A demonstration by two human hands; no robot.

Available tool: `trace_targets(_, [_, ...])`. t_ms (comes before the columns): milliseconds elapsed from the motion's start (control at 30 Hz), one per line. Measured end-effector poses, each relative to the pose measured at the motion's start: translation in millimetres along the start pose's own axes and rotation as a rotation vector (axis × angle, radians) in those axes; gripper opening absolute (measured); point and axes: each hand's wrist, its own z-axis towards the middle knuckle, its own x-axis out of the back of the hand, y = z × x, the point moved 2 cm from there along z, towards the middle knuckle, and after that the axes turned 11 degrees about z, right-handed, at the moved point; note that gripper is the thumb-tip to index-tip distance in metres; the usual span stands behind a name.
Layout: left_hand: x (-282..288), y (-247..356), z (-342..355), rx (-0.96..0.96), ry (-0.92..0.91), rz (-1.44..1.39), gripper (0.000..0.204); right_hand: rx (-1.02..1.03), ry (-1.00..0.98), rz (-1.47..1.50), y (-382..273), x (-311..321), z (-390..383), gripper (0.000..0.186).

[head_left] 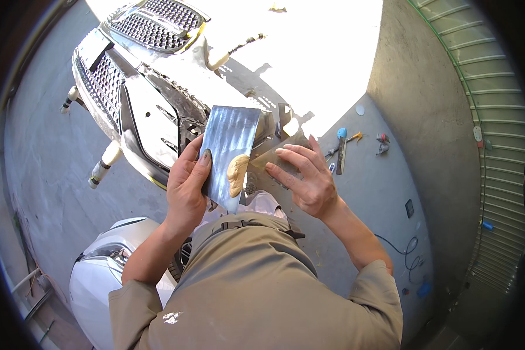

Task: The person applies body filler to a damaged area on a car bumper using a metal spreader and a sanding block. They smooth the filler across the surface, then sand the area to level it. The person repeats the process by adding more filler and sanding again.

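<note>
My left hand (188, 181) grips a flat metallic bluish-grey plate (227, 137) by its left edge, thumb on top. A lump of beige putty (237, 175) sits on the plate's lower right part. To the right of the plate, my right hand (310, 179) holds a thin brownish flat spreader (268, 158) between thumb and fingers. The spreader's near edge lies close to the plate; whether they touch I cannot tell. Beyond both hands stands a car bumper (149, 114) with mesh grilles, its surface partly glaring in sunlight.
Padded stand arms (106, 163) hold up the bumper. Behind my left arm is a white car (93, 297). On the grey floor to the right lie a blue-topped tool (342, 134), a small black object (410, 208) and a dark cable (413, 248). A ribbed metal wall (490, 105) runs along the right.
</note>
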Motion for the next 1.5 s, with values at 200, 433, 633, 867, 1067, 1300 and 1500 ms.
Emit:
trace_targets(200, [0, 0, 10, -0.102, -0.028, 0.583, 0.046, -0.084, -0.134, 0.229, -9, 13, 22, 0.048])
trace_targets(433, [0, 5, 15, -0.259, -0.061, 0.58, 0.042, 0.005, -0.007, 0.256, -22, 6, 41, 0.044])
trace_targets(633, [13, 5, 13, -0.12, 0.037, 0.531, 0.039, -0.011, -0.082, 0.245, -19, 5, 45, 0.042])
trace_targets(867, [12, 13, 17, -0.165, 0.081, 0.542, 0.039, 0.009, -0.162, 0.279, -30, 4, 50, 0.038])
trace_targets(1067, [14, 18, 18, -0.146, 0.088, 0.391, 0.043, 0.053, -0.07, 0.258, -27, 3, 50, 0.043])
trace_targets(1300, [13, 17, 21, -0.133, 0.082, 0.524, 0.04, 0.0, -0.113, 0.239, -29, 2, 49, 0.037])
trace_targets(1500, [14, 21, 17, -0.098, -0.056, 0.518, 0.045, -0.004, 0.002, 0.19, -32, 3, 49, 0.038])
